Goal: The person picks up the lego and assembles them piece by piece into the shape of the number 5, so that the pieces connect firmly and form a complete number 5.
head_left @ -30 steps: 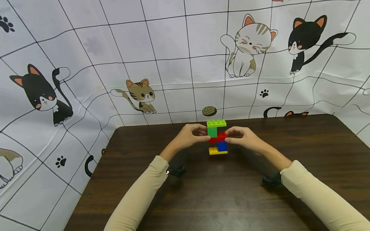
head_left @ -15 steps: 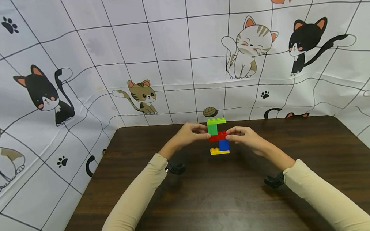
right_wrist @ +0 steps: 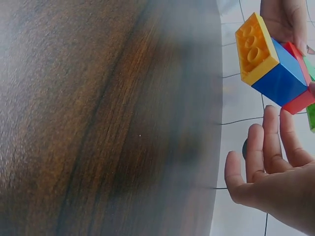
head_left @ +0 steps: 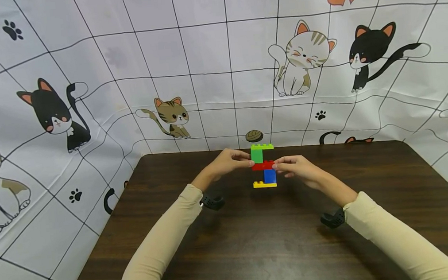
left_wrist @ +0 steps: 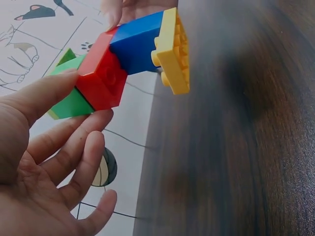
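Note:
A stack of toy building bricks (head_left: pixel 270 176) is held between both hands above the table's far part. From top to bottom it has a lime piece (head_left: pixel 262 147), a green brick (head_left: pixel 256 156), a red brick (head_left: pixel 263 166), a blue brick and a yellow piece (head_left: pixel 265 184). My left hand (head_left: pixel 230 161) pinches the left end of the red brick between thumb and fingers. At the red brick's other end, my right hand (head_left: pixel 297 168) pinches with thumb and fingertip. Hollow tubes on the yellow piece's underside (right_wrist: pixel 252 45) show in the right wrist view.
The dark wooden table (head_left: pixel 233 246) ends just behind the hands. Behind it hangs a white sheet (head_left: pixel 208 48) with grid lines and printed cats. A black band (head_left: pixel 213 202) is at the left wrist and another black band (head_left: pixel 332 219) at the right.
The upper part of the brick stack has risen a little in the head view. My right hand has shifted slightly to the right. Both hands keep hold of the red brick.

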{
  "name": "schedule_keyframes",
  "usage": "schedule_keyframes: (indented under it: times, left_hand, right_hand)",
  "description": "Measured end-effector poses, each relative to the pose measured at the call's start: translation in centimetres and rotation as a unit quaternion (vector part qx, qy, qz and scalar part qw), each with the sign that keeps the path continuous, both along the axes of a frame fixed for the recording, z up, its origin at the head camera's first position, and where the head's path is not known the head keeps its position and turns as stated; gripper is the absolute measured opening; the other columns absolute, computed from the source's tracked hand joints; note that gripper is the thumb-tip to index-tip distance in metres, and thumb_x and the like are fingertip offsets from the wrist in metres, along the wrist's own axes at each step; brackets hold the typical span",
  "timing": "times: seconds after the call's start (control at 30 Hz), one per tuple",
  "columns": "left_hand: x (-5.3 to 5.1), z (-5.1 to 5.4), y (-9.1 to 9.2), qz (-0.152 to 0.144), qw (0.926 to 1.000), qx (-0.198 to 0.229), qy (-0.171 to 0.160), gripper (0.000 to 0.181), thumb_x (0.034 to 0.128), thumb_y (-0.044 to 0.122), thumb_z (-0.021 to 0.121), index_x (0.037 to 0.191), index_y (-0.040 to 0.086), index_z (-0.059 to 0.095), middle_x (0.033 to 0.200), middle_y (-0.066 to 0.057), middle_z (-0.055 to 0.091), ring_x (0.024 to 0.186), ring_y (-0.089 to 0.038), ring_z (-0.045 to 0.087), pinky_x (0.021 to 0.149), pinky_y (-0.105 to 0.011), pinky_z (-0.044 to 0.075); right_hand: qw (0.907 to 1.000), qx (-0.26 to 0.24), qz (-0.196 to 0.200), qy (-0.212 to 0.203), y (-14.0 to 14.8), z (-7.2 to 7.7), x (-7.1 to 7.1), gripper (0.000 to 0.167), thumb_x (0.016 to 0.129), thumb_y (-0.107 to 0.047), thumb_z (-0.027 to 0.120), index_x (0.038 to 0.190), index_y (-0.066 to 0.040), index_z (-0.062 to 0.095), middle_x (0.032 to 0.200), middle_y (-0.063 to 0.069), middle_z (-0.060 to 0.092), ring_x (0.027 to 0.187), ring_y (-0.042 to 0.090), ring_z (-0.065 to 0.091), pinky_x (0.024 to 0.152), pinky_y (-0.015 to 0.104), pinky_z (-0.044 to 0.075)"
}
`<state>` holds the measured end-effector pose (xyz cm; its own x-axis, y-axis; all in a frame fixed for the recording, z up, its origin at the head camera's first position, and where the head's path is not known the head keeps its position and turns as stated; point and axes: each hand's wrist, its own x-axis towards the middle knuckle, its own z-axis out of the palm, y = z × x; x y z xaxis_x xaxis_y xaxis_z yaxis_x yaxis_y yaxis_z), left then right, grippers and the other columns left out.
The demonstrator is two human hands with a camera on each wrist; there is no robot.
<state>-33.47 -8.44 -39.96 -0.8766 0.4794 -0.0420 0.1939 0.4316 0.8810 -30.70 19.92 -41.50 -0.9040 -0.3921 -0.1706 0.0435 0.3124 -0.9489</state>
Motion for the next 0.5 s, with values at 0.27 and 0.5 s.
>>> schedule_keyframes:
  times: [0.27, 0.5]
  left_hand:
    - [-0.25, 0.15, -0.03, 0.013, 0.9986, -0.024, -0.045, 0.053, 0.0918, 0.041, 0.075, 0.132, 0.008, 0.068, 0.128, -0.010, 0.069, 0.121, -0.028, 0.061, 0.112, -0.052, 0.044]
    - [-0.67, 0.09, -0.22, 0.012, 0.9957, -0.022, -0.089, 0.055, 0.0922, 0.038, 0.075, 0.135, 0.004, 0.065, 0.123, -0.012, 0.073, 0.123, -0.037, 0.061, 0.113, -0.051, 0.042]
  right_hand:
    - [0.9996, 0.020, 0.002, -0.017, -0.17, 0.04, -0.14, 0.054, 0.100, -0.036, 0.065, 0.136, 0.003, 0.059, 0.130, 0.014, 0.066, 0.125, 0.036, 0.055, 0.108, 0.049, 0.044]
    - [0.9992, 0.022, 0.006, -0.034, -0.49, 0.11, -0.33, 0.054, 0.100, -0.035, 0.065, 0.135, 0.005, 0.059, 0.123, 0.012, 0.070, 0.126, 0.040, 0.055, 0.111, 0.053, 0.042]
